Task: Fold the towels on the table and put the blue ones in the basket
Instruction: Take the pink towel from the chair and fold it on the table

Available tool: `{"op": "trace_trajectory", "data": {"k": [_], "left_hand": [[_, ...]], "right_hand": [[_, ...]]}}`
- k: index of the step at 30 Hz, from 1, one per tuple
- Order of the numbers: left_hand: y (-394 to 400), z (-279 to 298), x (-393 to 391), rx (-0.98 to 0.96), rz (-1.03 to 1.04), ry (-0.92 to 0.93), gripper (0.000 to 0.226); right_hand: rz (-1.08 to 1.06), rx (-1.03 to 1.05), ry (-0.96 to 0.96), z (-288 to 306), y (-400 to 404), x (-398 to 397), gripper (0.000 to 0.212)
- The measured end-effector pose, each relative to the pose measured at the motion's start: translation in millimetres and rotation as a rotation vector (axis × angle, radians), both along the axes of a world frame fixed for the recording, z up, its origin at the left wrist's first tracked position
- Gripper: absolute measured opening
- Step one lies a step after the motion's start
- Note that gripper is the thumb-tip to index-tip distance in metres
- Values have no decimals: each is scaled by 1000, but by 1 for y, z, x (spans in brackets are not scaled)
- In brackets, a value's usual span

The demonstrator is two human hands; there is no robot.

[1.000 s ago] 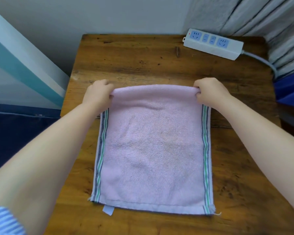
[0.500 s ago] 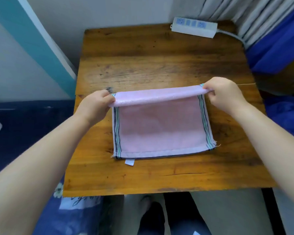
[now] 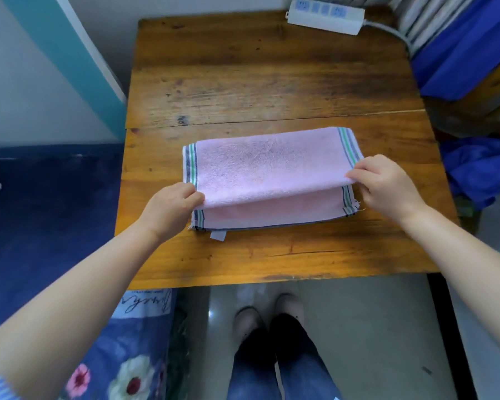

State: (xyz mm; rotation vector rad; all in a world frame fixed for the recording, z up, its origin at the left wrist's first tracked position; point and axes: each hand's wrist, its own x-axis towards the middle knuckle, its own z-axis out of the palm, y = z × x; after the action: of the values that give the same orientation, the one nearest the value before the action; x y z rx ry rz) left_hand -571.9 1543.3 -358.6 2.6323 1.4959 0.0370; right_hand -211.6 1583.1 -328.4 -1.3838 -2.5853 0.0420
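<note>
One pink terry towel with striped green and grey side borders is seen lying on the worn brown wooden table, towards its near half, folded over itself so that the upper layer stops short of the near edge of the lower layer. The left near corner of the upper layer is pinched by the left hand, and the right near corner is pinched by the right hand, the layer being held slightly raised off the one beneath. A small white label is shown sticking out from under the near hem.

One white power strip with blue sockets is placed at the far right corner of the table, well apart from the towel, its grey cable running off to the right. Nothing is set between the hands and the towel. To the right of the table, crumpled blue cloth is seen lower down and more blue fabric further back; whether these are towels cannot be told. A blue floral fabric is visible at the lower left. Two feet in light shoes are seen on the floor below the table edge.
</note>
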Motion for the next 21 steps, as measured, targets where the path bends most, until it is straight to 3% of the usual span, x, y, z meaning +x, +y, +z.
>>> {"op": "trace_trajectory", "data": {"k": [5, 14, 17, 19, 21], "left_hand": [[-12, -12, 4, -66, 7, 115, 42], [-19, -20, 13, -47, -95, 167, 48], [-22, -24, 14, -45, -44, 211, 43], [-25, -33, 15, -116, 88, 244, 27], [-27, -40, 15, -273, 231, 284, 19]], "right_hand": [[80, 93, 2, -30, -19, 3, 24], [27, 124, 28, -56, -32, 12, 31], [35, 141, 36, -59, -34, 15, 26], [35, 141, 42, -61, -36, 16, 17], [13, 117, 50, -64, -38, 15, 21]]}}
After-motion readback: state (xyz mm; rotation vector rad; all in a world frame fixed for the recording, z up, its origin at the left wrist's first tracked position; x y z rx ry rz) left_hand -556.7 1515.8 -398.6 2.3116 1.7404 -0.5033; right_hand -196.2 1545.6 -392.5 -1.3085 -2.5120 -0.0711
